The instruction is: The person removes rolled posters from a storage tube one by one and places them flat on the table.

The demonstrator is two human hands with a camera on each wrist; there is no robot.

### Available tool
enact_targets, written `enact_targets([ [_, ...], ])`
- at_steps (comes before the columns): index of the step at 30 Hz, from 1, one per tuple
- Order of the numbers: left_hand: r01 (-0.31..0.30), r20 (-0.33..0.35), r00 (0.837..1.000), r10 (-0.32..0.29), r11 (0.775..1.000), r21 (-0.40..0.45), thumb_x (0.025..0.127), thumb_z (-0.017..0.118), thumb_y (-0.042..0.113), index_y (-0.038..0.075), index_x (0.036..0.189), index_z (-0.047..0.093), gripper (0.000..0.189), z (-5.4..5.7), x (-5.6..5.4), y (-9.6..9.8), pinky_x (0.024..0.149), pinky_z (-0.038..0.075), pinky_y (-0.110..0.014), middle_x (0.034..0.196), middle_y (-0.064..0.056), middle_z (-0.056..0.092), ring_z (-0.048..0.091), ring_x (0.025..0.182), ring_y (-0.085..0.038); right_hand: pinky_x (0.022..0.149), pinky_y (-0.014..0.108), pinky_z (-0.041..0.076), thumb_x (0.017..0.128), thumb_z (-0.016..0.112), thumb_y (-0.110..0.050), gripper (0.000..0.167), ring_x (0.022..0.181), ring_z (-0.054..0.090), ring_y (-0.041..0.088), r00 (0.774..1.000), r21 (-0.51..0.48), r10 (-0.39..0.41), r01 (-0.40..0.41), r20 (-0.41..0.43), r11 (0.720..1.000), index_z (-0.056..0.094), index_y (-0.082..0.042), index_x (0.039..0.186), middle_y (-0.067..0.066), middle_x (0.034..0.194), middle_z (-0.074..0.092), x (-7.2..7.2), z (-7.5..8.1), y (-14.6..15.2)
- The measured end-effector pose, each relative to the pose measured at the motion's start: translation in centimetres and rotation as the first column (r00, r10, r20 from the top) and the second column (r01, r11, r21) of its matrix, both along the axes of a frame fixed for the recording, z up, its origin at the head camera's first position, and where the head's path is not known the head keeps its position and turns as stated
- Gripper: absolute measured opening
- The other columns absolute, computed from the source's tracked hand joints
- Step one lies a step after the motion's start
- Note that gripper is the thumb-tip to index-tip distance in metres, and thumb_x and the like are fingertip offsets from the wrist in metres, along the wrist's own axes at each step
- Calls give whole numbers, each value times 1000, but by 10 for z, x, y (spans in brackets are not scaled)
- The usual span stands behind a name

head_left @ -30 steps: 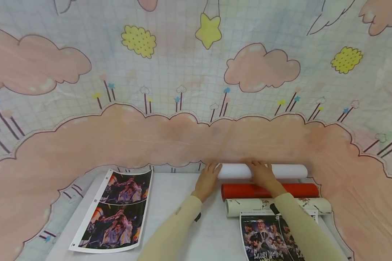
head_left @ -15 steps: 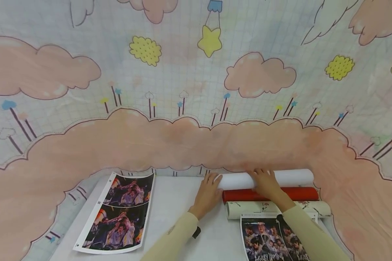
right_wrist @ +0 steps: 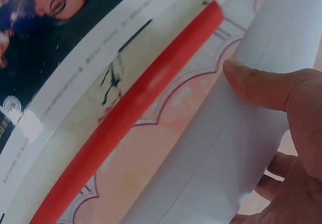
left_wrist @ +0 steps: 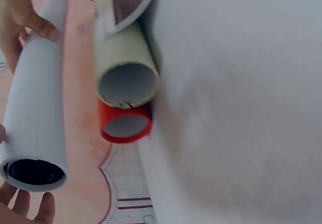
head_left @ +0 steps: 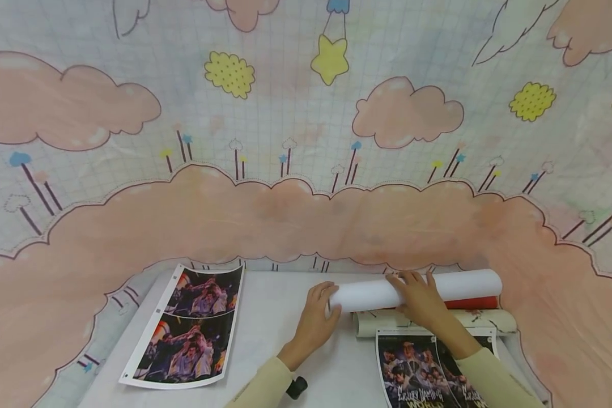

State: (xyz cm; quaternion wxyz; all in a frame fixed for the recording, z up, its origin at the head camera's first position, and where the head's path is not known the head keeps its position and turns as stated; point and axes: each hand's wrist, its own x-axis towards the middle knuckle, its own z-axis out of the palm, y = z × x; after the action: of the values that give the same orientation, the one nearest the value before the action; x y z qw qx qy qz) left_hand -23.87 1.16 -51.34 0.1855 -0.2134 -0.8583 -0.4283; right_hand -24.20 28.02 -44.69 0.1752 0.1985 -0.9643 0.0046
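A white paper roll (head_left: 464, 285) is held by both hands, tilted with its right end farther back. My left hand (head_left: 310, 320) grips the roll's left end, thumb in front and fingers behind. My right hand (head_left: 422, 300) holds it near the middle; in the right wrist view the thumb lies along the near side, fingers round the far side. The roll's dark hollow end shows in the left wrist view, apart from the other rolls. Below it, a red roll (head_left: 473, 303) is partly hidden. Beside that lies a cream roll (head_left: 489, 321) with a branch print.
A curled poster sheet (head_left: 405, 368) with printed figures overlaps the cream roll at front right. Another printed sheet (head_left: 191, 326) lies on the left of the white table (head_left: 270, 328). Patterned cloth (head_left: 306, 221) covers the wall behind. A small black object (head_left: 297, 388) sits by the left sleeve.
Both hands have brought the white roll up and toward me from the table's back edge, over the red roll. It has shifted slightly right and tilted. The other rolls and sheets lie as before.
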Motion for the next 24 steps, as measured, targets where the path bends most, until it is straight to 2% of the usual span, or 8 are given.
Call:
enact_targets([
  [7,-6,77,997,-3,993,118,92,64,15,10,129,57,38,8,23,-13,104,49,-43,141,-5,48,47,130,-23,100,74,34,61,93,-25,78,113,58,41,998,46,27,-24,-63,999,61,-18,132,16,120,63,19,4,-10],
  [12,15,124,992,-36,985,170,93,63,15,11,133,52,42,11,37,-23,97,54,-38,144,-5,45,50,123,-20,99,70,37,60,93,-29,80,111,58,40,998,60,5,-1,-55,998,60,-21,133,15,119,63,34,3,-16],
  [17,23,176,981,-76,958,285,92,64,11,12,134,46,46,16,48,-32,92,54,-30,140,-2,44,52,121,-17,100,68,37,61,93,-32,82,113,57,39,999,50,-27,29,-35,998,58,-24,135,14,121,61,49,3,-24],
  [21,-32,272,960,-68,938,346,91,66,13,11,130,44,45,14,60,-38,97,50,-31,133,-3,49,52,122,-19,100,68,38,60,93,-32,83,112,58,37,999,32,-35,36,-11,999,58,-25,135,12,119,62,61,-1,-32],
  [24,-82,378,924,-55,938,336,93,65,22,11,126,46,40,9,71,-43,102,47,-37,129,-3,54,52,122,-21,100,68,39,60,94,-32,83,111,59,36,999,27,-41,41,20,999,58,-26,134,11,118,63,70,-5,-39],
])
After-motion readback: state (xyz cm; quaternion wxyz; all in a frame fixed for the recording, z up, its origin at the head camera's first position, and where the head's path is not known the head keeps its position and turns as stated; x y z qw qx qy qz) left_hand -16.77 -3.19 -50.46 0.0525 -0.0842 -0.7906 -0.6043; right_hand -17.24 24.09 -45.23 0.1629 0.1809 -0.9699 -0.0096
